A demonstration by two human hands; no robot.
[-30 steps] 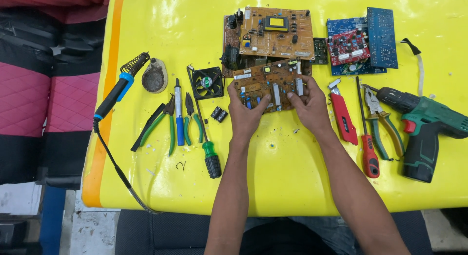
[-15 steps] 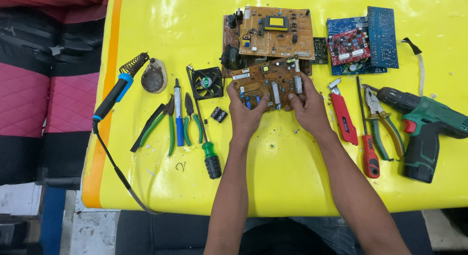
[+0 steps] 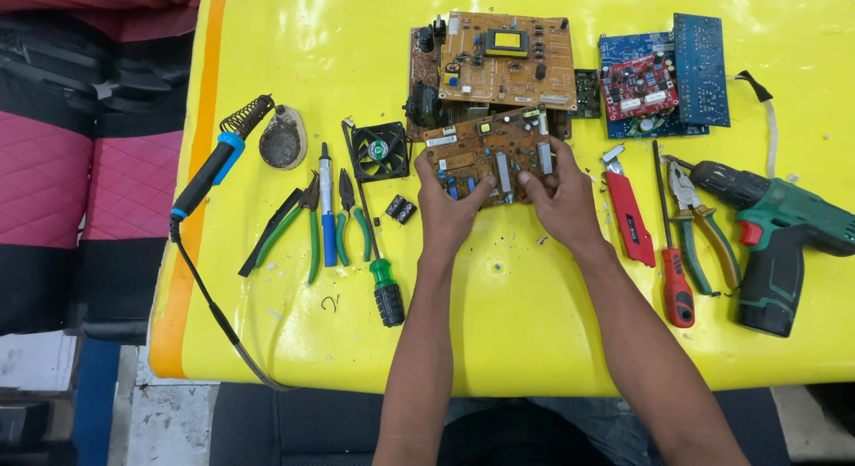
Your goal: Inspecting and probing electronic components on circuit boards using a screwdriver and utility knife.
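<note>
Both my hands hold a brown circuit board [image 3: 485, 150] studded with small parts, just above the yellow table [image 3: 534, 324]. My left hand [image 3: 445, 208] grips its left lower edge with the thumb on top. On the right side, my right hand [image 3: 561, 199] pinches the board's edge, fingers over its components. The board lies tilted, its far edge against a stack of larger brown boards [image 3: 503, 70].
Left of my hands lie a small black fan [image 3: 378, 152], a green-handled screwdriver [image 3: 378, 252], pliers [image 3: 298, 230], cutters [image 3: 356, 217] and a blue soldering iron [image 3: 214, 168]. To the right are a red knife [image 3: 628, 212], a red screwdriver [image 3: 672, 261], pliers [image 3: 704, 226], a green drill [image 3: 779, 230] and blue boards [image 3: 668, 74].
My hands and the brown board have shifted only slightly; the grip is the same.
</note>
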